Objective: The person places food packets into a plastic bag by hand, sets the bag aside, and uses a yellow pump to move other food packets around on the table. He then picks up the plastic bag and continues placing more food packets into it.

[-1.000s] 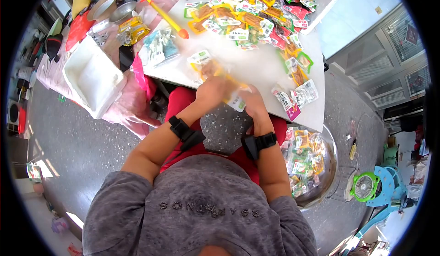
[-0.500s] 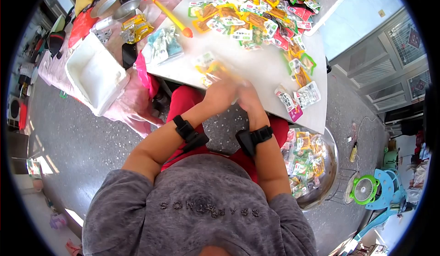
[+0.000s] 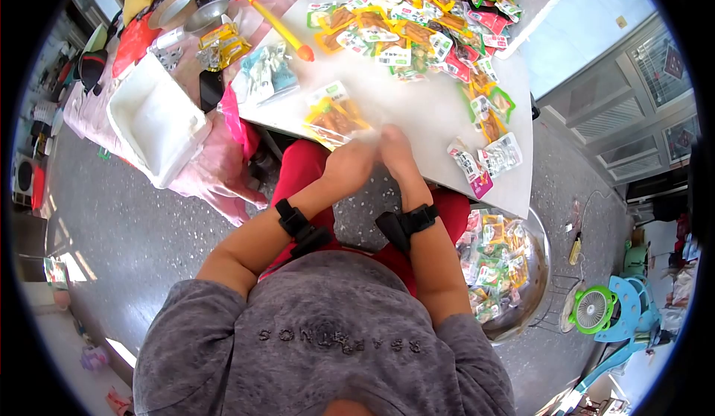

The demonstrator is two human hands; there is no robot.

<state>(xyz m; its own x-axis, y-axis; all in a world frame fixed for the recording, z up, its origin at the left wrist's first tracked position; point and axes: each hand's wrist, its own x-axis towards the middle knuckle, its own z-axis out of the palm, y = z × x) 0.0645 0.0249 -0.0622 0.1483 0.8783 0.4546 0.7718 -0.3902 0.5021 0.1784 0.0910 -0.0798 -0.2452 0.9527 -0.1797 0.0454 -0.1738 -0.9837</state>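
Both hands have shifted slightly since half a second ago: the left hand [image 3: 350,169] has drawn nearer and to the left, while the right hand [image 3: 397,151] lies a little farther out, and the yellow-edged packet [image 3: 332,118], blurred before, now shows sharply. This packet, with brown food inside and a white label at its far end, is over the near left part of the pale surface [image 3: 421,122], just beyond the left hand; whether it lies flat or is lifted, I cannot tell. The left grip is at the packet's near right corner, fingers turned away and partly hidden, so I cannot tell whether it pinches the film. The right grip has its fingers curled in, close beside the left one at the near edge; I cannot tell what, if anything, is between its fingertips.

Farther out, a heap of packets [image 3: 417,32] spreads over the surface and up to a white tray [image 3: 532,25] at the far right. Near the right edge lie a red-and-purple packet [image 3: 469,169] and a white packet [image 3: 503,154], one beside the other. To the left, a clear bag [image 3: 264,73] with blue and white contents rests on the surface, near a yellow stick [image 3: 277,27] with orange ends. Below the surface's near right corner, a metal basin [image 3: 544,267] holds more packets. Farther left, a white box [image 3: 153,118] sits on pink cloth [image 3: 205,192].
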